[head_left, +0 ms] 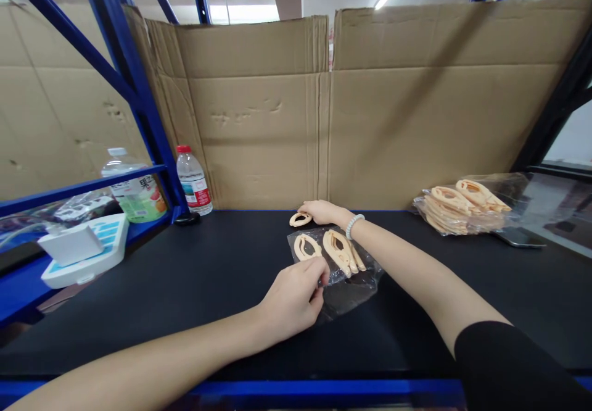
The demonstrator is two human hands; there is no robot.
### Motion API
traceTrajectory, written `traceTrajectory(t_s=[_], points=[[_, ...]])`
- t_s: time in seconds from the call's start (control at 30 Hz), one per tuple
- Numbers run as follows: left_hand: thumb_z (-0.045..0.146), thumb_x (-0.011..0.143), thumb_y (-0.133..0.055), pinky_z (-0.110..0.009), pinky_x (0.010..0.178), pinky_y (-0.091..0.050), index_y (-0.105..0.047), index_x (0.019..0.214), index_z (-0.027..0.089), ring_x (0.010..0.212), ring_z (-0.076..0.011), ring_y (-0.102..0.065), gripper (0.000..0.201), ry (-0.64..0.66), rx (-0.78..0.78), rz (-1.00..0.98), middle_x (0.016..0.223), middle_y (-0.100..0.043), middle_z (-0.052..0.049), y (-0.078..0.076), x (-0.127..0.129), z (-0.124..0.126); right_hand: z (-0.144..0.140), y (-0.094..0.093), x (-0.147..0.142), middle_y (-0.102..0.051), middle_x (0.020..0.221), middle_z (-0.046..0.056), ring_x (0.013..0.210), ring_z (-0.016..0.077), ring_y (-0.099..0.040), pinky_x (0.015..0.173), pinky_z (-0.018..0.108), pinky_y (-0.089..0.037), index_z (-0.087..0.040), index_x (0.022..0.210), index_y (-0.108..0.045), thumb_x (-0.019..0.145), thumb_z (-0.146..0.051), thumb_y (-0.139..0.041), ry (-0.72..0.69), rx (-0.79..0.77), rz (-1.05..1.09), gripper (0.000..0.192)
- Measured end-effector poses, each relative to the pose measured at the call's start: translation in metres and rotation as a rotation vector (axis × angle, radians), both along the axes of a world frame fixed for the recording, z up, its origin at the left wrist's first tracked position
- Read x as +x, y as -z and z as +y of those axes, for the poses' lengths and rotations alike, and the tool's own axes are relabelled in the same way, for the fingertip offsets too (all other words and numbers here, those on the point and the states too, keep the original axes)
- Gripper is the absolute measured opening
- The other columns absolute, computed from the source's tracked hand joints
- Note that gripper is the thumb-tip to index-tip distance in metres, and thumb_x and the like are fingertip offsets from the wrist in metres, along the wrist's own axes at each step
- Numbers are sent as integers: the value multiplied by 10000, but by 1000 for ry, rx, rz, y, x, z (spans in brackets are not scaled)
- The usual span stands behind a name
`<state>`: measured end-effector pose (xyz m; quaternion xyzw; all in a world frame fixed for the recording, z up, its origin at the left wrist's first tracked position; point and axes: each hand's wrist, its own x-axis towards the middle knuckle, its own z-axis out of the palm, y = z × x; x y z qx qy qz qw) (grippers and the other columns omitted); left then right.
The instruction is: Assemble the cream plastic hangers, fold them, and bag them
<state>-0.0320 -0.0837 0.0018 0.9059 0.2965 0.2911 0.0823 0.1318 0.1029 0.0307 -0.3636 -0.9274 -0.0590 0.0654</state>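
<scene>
My left hand (296, 294) is closed at the near left side of a clear plastic bag (345, 300), its fingers curled on the film. Inside the bag, a beige folding hanger (305, 247) lies partly behind that hand. To its right, more beige folding hangers (341, 252) sit folded together in the same bag. Beyond the bag, my right hand (321, 211) reaches to the table's far edge. Its fingers are closed on the right end of a loose beige folding hanger (300, 220), which rests low over the black table; the fingertips are partly hidden.
At the right lies a bag of stacked beige hangers (462, 206), with a flat phone-like object (520, 238) beside it. A water bottle (193, 182) stands back left near a white power strip (87, 250). Cardboard (254, 127) walls the far edge; blue posts (139, 108) frame the left.
</scene>
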Motion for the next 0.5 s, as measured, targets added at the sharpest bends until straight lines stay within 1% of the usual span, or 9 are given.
traceTrajectory(t_s=[0.07,0.13,0.2,0.3,0.37,0.4,0.47,0.5], points=[[0,660,-458,-230,577,-398,-426,820,210,652,-135,-519,266,7,-8,-26,754,-535,21,0,0,0,-2,-7,1,-685,1012,162,938,277,-638,781,348,-477,-90,1058,-661,757,-36,-557,3,3,-16,323],[-3,657,-461,-229,584,-402,-434,813,207,651,-132,-519,263,11,-24,-54,746,-536,22,0,0,1,-9,-13,6,-697,902,138,841,256,-649,739,333,-474,-97,950,-692,761,-63,-577,1,12,-14,224],[0,663,-463,-230,588,-406,-445,808,204,646,-129,-518,251,14,-43,-79,740,-536,22,-1,0,1,-18,-18,14,-692,902,120,838,221,-641,759,307,-465,-110,926,-698,807,-76,-550,-8,33,19,193],[12,683,-466,-232,598,-413,-464,798,200,648,-127,-516,220,14,-74,-118,737,-537,20,-2,1,1,-37,-22,31,-660,1011,112,942,183,-604,841,273,-439,-119,1023,-670,897,-92,-458,-11,95,116,248],[17,694,-465,-233,612,-420,-468,788,197,658,-125,-517,203,15,-96,-158,746,-544,16,-3,1,1,-55,-25,44,-634,1035,121,969,178,-584,860,274,-434,-102,1079,-642,928,-109,-416,10,166,215,272],[19,699,-465,-234,618,-423,-470,784,195,661,-123,-518,196,15,-107,-182,750,-548,14,-4,1,1,-66,-27,51,-628,1015,119,946,177,-583,845,277,-442,-96,1075,-639,928,-113,-419,27,213,281,265],[25,709,-468,-234,626,-429,-477,781,191,662,-120,-521,182,18,-125,-226,754,-555,11,-7,2,0,-92,-31,62,-627,898,81,815,162,-590,752,269,-467,-118,982,-667,903,-121,-478,41,370,502,205],[29,716,-470,-234,626,-432,-481,782,190,660,-119,-522,174,18,-133,-246,754,-557,10,-8,2,0,-108,-34,66,-617,852,64,736,151,-579,681,262,-470,-133,947,-671,894,-136,-501,54,438,587,177]])
